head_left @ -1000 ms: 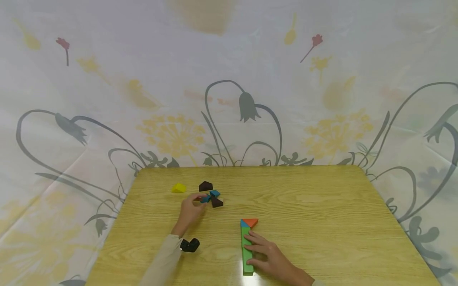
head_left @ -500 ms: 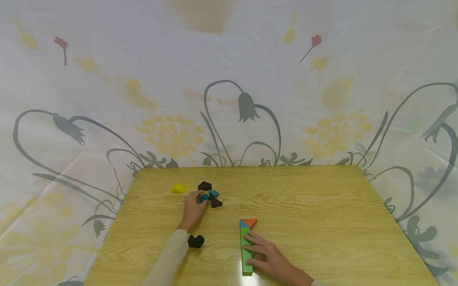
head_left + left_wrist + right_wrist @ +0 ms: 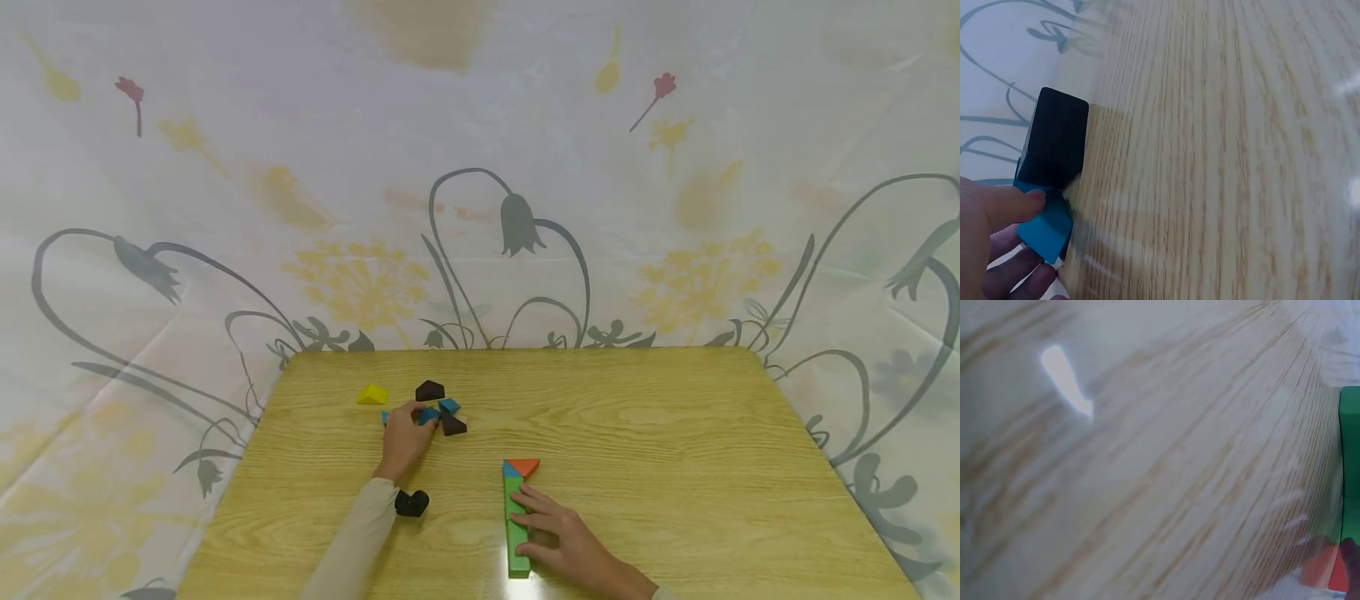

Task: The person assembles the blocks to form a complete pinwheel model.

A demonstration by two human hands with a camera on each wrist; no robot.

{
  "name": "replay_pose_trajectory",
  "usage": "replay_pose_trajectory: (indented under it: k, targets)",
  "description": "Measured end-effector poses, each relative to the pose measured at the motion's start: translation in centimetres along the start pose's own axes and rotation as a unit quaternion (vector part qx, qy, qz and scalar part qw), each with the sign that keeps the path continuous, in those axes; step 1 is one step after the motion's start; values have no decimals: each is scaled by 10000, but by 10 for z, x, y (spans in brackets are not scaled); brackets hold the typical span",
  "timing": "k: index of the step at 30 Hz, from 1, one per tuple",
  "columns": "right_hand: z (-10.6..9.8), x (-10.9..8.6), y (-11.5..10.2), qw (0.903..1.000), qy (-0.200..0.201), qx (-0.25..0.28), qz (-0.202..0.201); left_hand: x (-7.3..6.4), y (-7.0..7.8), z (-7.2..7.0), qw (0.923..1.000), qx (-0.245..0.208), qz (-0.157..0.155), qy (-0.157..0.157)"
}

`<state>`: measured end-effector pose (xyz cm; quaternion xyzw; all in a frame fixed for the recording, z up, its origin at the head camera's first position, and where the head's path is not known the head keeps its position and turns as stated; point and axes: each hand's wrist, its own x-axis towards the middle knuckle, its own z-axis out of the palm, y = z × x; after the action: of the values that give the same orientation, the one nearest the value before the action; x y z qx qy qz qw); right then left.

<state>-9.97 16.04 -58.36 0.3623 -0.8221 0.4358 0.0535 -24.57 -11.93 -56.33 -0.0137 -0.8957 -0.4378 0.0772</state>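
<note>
In the head view my left hand pinches a blue block in the loose group on the table's left half. The left wrist view shows its thumb on that blue block, beside a dark block. Another dark block and a blue block lie just right of the fingers. To the right, my right hand rests its spread fingers along two green blocks laid end to end. A small blue triangle and an orange-red triangle adjoin their far end.
A yellow block and a brown-black block lie beyond the left hand. Part of a blue piece peeks out at its left. The wooden table ends at a flower-patterned backdrop.
My left hand has shifted slightly right and settled around the blue block. A piece of blue now shows left of that hand. The right hand has stayed on the green blocks.
</note>
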Motion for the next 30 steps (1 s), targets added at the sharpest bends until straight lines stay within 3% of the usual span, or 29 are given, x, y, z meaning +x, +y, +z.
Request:
replay_pose_trajectory:
  k: [5,14,23,30]
  targets:
    - [1,-1,1,10000,46,12,-73,-2,0,-2,9995,-150,61,-258]
    - [1,-1,1,10000,37,37,-28,-11,-1,-6,9939,-774,620,-487]
    - [1,0,0,10000,-4,11,54,-18,-12,-13,9913,-1039,607,-531]
    - [1,-1,1,9999,44,10,97,-15,-11,-18,9882,-998,568,-1010]
